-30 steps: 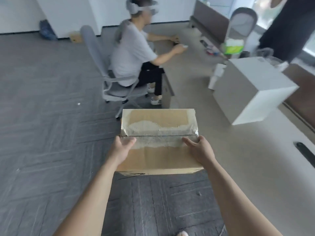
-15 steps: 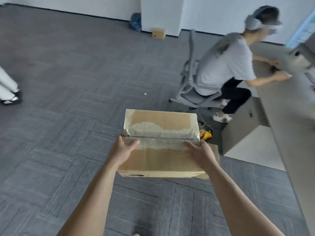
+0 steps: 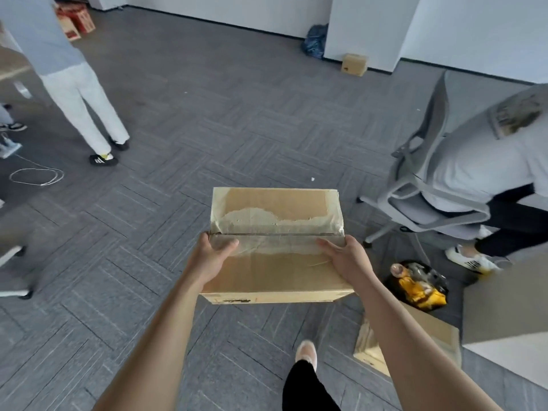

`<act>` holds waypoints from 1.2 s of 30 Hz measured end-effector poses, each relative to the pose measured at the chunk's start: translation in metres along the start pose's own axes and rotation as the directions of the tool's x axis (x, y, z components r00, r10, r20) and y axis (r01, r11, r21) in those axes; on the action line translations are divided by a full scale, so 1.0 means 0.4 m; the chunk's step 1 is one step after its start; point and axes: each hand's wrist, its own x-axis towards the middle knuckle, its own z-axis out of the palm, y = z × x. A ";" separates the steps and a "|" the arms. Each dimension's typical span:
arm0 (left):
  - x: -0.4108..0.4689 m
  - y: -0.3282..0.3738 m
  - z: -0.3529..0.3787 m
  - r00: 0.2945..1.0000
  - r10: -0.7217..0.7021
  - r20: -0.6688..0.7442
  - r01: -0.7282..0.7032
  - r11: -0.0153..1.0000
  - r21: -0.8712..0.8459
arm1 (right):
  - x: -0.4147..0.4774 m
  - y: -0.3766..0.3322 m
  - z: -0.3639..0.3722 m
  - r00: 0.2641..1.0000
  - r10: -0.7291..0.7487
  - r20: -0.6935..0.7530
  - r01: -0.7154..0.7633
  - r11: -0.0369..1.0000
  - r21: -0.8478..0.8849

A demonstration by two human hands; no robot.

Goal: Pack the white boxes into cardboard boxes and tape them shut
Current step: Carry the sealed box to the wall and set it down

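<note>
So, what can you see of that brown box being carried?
The cardboard box is brown, rectangular and closed, its top seam covered by glossy clear tape, with paler torn patches where the paper surface has peeled. A small dark mark sits on its near side. It is held roughly level above the grey carpet, the left hand and the right hand gripping its two ends, thumbs on top.

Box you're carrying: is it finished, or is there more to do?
Done: this box is closed, with clear tape across its top seam. In hand: the left hand and right hand hold it up by its sides. Left: setting it down; any more packing isn't visible here.
</note>
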 end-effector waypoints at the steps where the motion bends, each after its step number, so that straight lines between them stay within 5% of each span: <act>1: 0.042 0.024 0.001 1.000 -0.004 -0.018 0.004 1.000 -0.007 | 0.053 -0.027 0.004 1.000 -0.014 0.009 0.014 1.000 0.003; 17: 0.649 0.332 -0.091 0.989 -0.025 -0.149 0.010 0.995 -0.102 | 0.686 -0.484 0.076 0.986 -0.112 0.122 0.115 0.993 -0.022; 27: 1.225 0.524 -0.237 0.998 0.049 -0.047 -0.051 0.997 -0.055 | 1.108 -0.782 0.251 0.999 -0.005 0.041 0.003 0.999 0.036; 36: 1.657 0.837 -0.212 0.990 0.137 0.045 -0.137 0.991 -0.003 | 1.485 -0.972 0.209 0.998 0.045 -0.054 -0.038 0.990 0.134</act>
